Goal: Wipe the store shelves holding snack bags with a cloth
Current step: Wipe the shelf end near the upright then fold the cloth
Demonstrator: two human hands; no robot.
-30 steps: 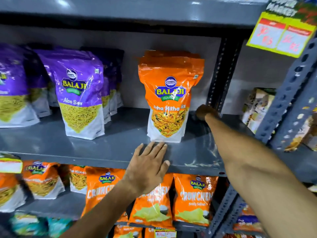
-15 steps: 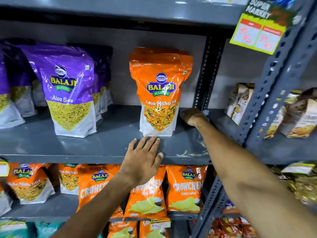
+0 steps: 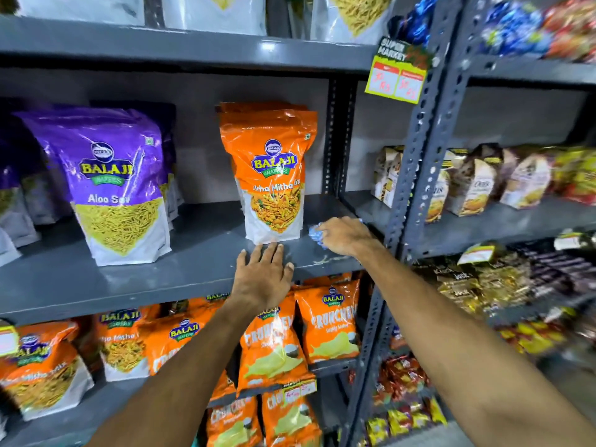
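A grey metal shelf [image 3: 129, 279] carries upright snack bags. An orange Balaji bag [image 3: 271, 175] stands near the shelf's right end, and a purple Aloo Sev bag [image 3: 119, 185] stands to its left. My right hand [image 3: 343, 235] is on the shelf just right of the orange bag, closed on a blue cloth [image 3: 314, 235] that shows at the fingers. My left hand [image 3: 263, 275] lies flat with fingers spread on the shelf's front edge, just below the orange bag.
More purple bags [image 3: 9, 195] stand at the far left. Orange Crunchex bags [image 3: 329, 321] fill the shelf below. A slotted upright post [image 3: 416, 175] divides off the right bay of boxed snacks [image 3: 474, 185]. A yellow price tag [image 3: 395, 77] hangs above.
My right hand has drawn forward along the shelf from the back corner to beside the orange bag, and the blue cloth now shows. My left hand stayed put. The camera view shifted right and up.
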